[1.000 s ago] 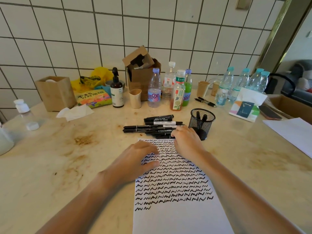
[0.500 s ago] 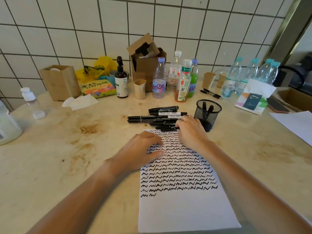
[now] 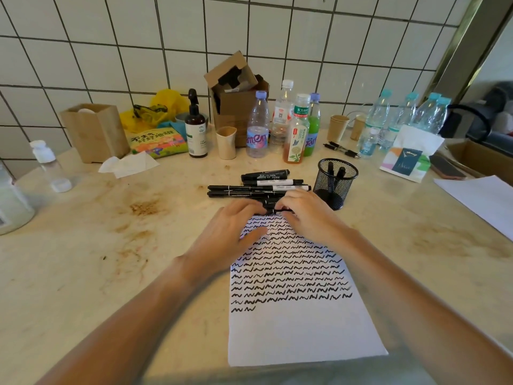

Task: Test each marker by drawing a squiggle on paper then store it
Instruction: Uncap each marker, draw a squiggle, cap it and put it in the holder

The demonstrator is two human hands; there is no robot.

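Marble table [image 3: 83,273] stained, tiled wall [image 3: 111,51] behind; left hand [image 3: 227,237], right hand [image 3: 308,218] each grip marker [image 3: 273,210] above paper [image 3: 299,329].

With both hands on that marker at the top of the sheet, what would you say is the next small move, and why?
Probably pull the cap off. Both hands meet on one black marker at the paper's top edge, and no bare tip shows. The last squiggle row is short, so the next mark likely goes there before the marker joins those in the mesh cup.
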